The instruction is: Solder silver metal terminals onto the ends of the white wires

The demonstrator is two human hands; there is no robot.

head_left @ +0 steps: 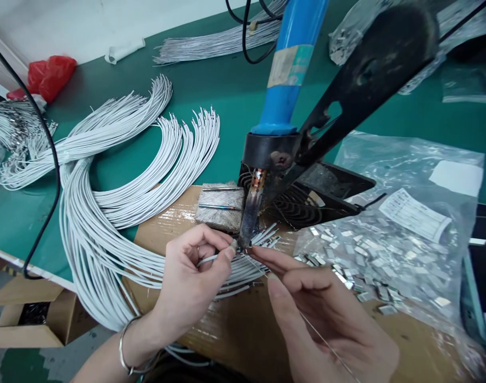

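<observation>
My left hand (190, 276) is closed in a pinch on the end of a white wire (207, 259), right beside the tip of a soldering iron. The soldering iron (280, 101) has a blue handle and points down, clamped in a black stand arm (362, 80). Thin solder wire (322, 340) runs through my right hand (326, 314), whose thumb and fingers are closed around it. Its upper end reaches the iron's tip, where fingertips hide the exact contact. More cut white wire ends (243, 274) lie beneath both hands.
Large bundles of white wires (118, 250) curve across the left. A clear plastic bag (410, 159) with small shiny metal pieces (370, 255) lies right. Behind the iron sit a grey block (219, 213) and a black fan (298, 207). A black cable (53, 154) hangs left.
</observation>
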